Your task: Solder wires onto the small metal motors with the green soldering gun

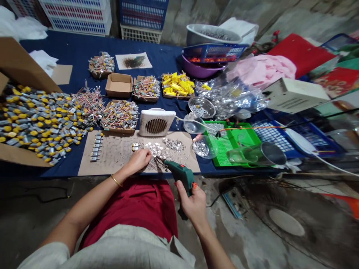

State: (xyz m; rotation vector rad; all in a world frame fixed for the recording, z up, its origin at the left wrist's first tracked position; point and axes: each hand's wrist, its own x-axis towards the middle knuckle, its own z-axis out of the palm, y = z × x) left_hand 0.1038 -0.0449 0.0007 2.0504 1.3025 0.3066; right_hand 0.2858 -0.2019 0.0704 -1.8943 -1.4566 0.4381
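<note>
**Green tool at the lower middle of the frame, one hand on the cardboard**

We see the right hand [193, 205] clenched around the grip of a green gun-shaped tool [179, 172], just below the middle of the frame. Its thin tip points up and left, reaching the near edge of the cardboard sheet [112, 157] that lies on the blue-covered table [78, 48].

The left hand [138, 160] rests on that sheet just left of the tool's tip, fingers bent down onto a scatter of small shiny metal pieces [165, 147]. We cannot tell whether it is pinching one of them. Two small motors [135, 146] lie just above the knuckles, and a row of grey motors [96, 146] stands further left on the same sheet.

Behind the sheet, at the centre, a white vented fan housing [156, 122] stands upright. To its right a green tray [232, 144] sits by a clear bowl [202, 146] of metal bits. At the left edge, a large pile of yellow-capped motors [36, 123] spills from an open carton. Small boxes of wired parts fill the middle of the table, one holding yellow parts [177, 85], with a purple basin [199, 69] toward the upper right.
</note>
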